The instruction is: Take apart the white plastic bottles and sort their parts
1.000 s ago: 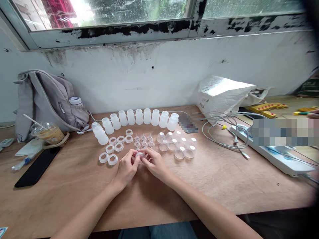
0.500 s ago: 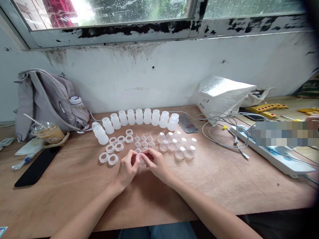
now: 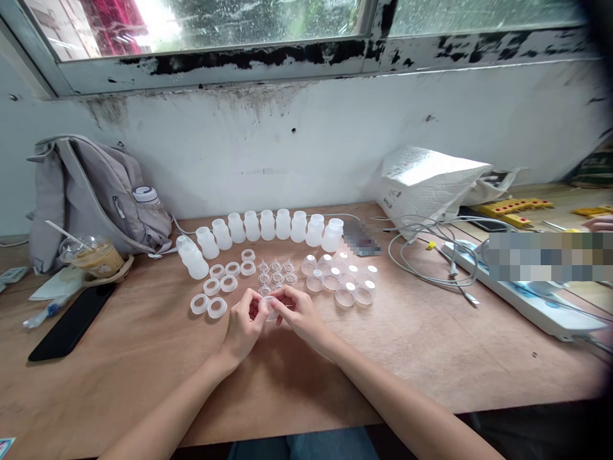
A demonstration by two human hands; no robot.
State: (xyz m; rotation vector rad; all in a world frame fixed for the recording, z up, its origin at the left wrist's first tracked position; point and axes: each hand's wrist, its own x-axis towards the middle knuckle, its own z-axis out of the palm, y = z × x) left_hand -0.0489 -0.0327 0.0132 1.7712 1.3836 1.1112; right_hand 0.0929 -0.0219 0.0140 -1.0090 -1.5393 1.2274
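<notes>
The brown tabletop [image 3: 297, 383] looks smooth to me from my distant seat, so a light part could slide away if it is brushed. Toward its back, the row of frosted bottles [image 3: 267, 225] stands close together; I judge that one knock could topple several. The left hand [image 3: 246, 321] and the right hand [image 3: 300, 313] meet nearer to me, and a wide outward turn could disturb their neighbours. At the right lie the clear caps [image 3: 332, 279], crowded; at the left, the white rings [image 3: 228, 290]. The clear teats [image 3: 276, 278], just beyond the hands, seem to me the most exposed. Last is the clear piece [image 3: 271, 312], pinched between the closed fingers of both hands; its exact shape I cannot tell. Uneven pressure could make it slip out.
</notes>
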